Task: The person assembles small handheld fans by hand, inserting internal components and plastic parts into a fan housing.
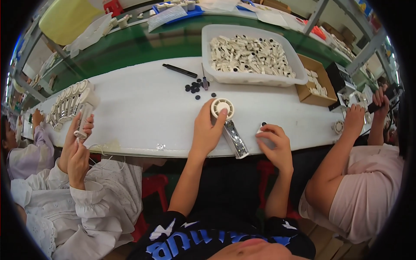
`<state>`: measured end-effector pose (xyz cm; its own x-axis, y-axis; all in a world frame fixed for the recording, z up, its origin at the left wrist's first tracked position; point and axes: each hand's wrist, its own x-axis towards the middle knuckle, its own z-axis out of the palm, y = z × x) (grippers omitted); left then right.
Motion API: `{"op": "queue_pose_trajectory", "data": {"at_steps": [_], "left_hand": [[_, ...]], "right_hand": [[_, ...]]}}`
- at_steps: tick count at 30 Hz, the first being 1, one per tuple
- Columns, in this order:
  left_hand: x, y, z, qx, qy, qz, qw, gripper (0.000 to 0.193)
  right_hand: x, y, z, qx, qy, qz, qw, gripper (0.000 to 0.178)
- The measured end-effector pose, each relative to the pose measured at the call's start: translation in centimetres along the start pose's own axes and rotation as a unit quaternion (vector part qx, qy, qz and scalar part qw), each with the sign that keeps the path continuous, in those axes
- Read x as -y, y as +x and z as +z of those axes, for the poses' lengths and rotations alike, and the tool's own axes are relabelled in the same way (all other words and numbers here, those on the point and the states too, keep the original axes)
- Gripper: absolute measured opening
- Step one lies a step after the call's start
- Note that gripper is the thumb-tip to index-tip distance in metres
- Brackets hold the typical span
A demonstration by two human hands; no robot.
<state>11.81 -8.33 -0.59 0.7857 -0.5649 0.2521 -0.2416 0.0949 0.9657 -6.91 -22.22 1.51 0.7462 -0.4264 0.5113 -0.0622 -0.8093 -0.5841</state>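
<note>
My left hand (205, 132) grips a small white handheld fan (235, 139) by its round head, with the thumb on the hub. The fan's handle points down and right, its side open on shiny inner parts. My right hand (277, 147), apart from the fan, pinches a small white piece (260, 129) with a black spot at its top. Beyond the fan, several black round caps (196, 86) lie scattered on the white work surface (143, 99). A small screwdriver (205, 82) and a black pen-like tool (180, 70) lie by them.
A translucent bin (255, 79) full of small white pieces stands at the back, beside a cardboard box (318, 82) of white parts. Several fans (71, 102) stand in a row at left. Co-workers' hands (78, 151) work on both sides. A green belt (173, 43) runs behind.
</note>
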Motion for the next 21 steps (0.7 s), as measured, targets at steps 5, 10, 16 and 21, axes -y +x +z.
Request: {"op": "queue_pose_trajectory", "data": {"at_steps": [5, 10, 16, 21], "left_hand": [[0.0, -0.4, 0.1, 0.005, 0.003, -0.007, 1.0, 0.045], [-0.3, -0.7, -0.2, 0.002, -0.033, 0.004, 0.999, 0.043], [-0.4, -0.7, -0.1, 0.015, 0.001, 0.006, 1.0, 0.044], [-0.7, -0.7, -0.4, 0.025, -0.003, -0.005, 1.0, 0.045]], "right_hand": [[0.4, -1.1, 1.5, -0.089, -0.022, 0.104, 0.99, 0.024], [1.1, -0.9, 2.5, -0.106, -0.108, 0.141, 0.978, 0.025], [6.6, 0.5, 3.2, -0.125, 0.031, 0.111, 0.985, 0.025], [8.2, 1.0, 4.8, -0.09, 0.043, 0.104, 0.99, 0.024]]}}
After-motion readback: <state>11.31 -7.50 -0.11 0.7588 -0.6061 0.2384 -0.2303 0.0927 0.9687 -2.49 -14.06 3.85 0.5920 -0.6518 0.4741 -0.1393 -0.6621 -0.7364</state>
